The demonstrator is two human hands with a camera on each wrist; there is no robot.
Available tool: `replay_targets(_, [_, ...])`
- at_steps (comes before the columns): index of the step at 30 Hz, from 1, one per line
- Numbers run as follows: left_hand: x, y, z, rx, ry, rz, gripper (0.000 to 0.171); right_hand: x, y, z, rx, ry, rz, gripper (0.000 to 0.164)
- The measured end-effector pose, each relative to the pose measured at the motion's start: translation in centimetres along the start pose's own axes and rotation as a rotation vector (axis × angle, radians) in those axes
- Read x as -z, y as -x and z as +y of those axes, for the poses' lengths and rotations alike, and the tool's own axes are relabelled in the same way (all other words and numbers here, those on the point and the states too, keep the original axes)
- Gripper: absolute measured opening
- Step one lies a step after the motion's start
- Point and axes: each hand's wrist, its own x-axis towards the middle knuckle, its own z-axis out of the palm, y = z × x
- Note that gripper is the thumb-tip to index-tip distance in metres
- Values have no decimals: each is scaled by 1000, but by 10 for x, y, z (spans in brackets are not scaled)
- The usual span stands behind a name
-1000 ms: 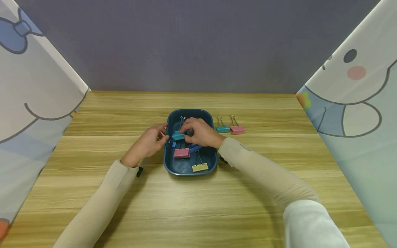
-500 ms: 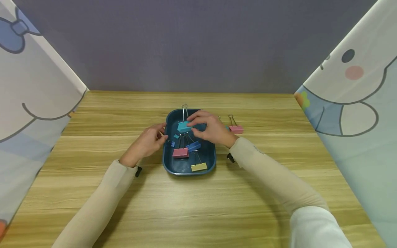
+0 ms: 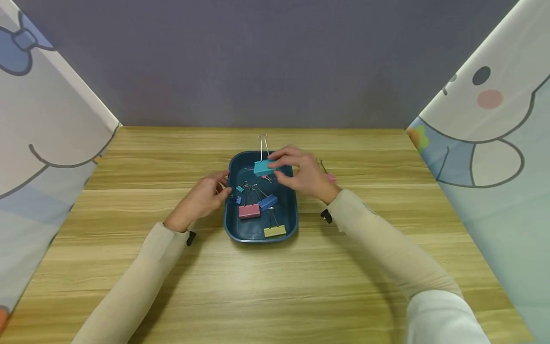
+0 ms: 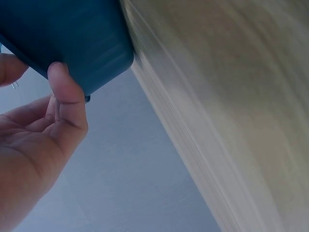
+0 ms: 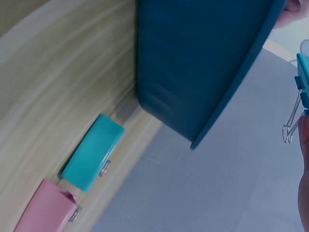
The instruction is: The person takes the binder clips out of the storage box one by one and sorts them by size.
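Observation:
My right hand (image 3: 302, 174) pinches a large teal binder clip (image 3: 263, 167) by one side, its wire handles pointing up and away, over the far part of a dark blue tray (image 3: 261, 240). In the right wrist view this binder clip shows at the right edge. My left hand (image 3: 204, 196) grips the tray's left rim with thumb and fingers, its fingertips at the rim in the left wrist view. Inside the tray lie a pink binder clip (image 3: 249, 211), a blue binder clip (image 3: 268, 202), a yellow binder clip (image 3: 275, 231) and several small ones.
Right of the tray, a teal binder clip (image 5: 92, 152) and a pink binder clip (image 5: 46, 208) stand side by side on the wooden table (image 3: 275, 291). My right hand partly covers them in the head view. A grey panel (image 3: 266, 67) rises behind the table.
The right hand has lifted the large teal binder clip from among the others and moved it up and right. Small clips beneath have come into view. The left hand stays at the rim.

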Motion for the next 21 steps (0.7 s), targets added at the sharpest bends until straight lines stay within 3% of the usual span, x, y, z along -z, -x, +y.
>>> replay_targets(12, [-1,-2,-2,-24,2,8,50,27,1,-34,-11,28,64,23])
replay_targets(21, [-2,-4,-3,-27,10,2,50,49,13,-33,-75,52,79,21])
